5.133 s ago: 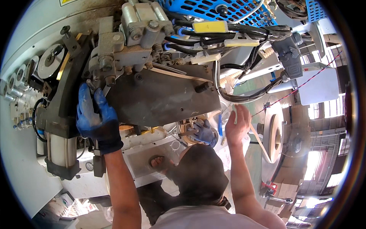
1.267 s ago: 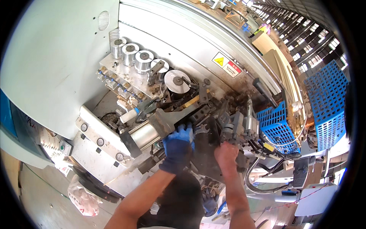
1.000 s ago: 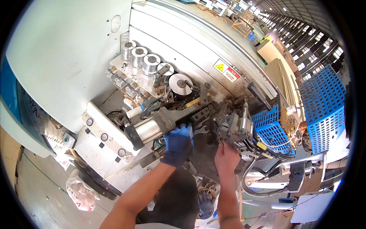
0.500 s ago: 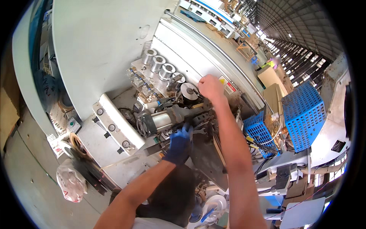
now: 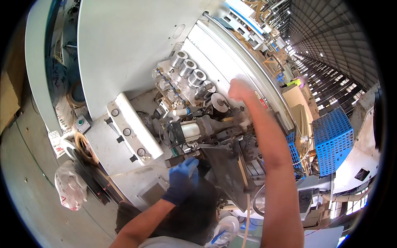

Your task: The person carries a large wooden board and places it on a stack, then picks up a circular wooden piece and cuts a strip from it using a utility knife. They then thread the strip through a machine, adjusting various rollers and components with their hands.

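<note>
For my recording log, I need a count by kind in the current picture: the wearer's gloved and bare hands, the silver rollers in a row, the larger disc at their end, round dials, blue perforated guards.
Gloved left hand: 1
Bare right hand: 1
Silver rollers: 4
Larger disc: 1
Round dials: 3
Blue perforated guards: 2, one partly hidden
Total: 12

"Any lettering you can make out?"

"No words. There's a red-and-white rectangular label [image 5: 263, 103] on the far white metal machine panel [image 5: 216, 53], partly covered, its print too small."

"And at left?"

"Red print on the crumpled white plastic bag [image 5: 70, 186] on the floor [image 5: 35, 206], illegible. Dark marks on the white printed sack [image 5: 63, 120] beyond, illegible too."
</note>
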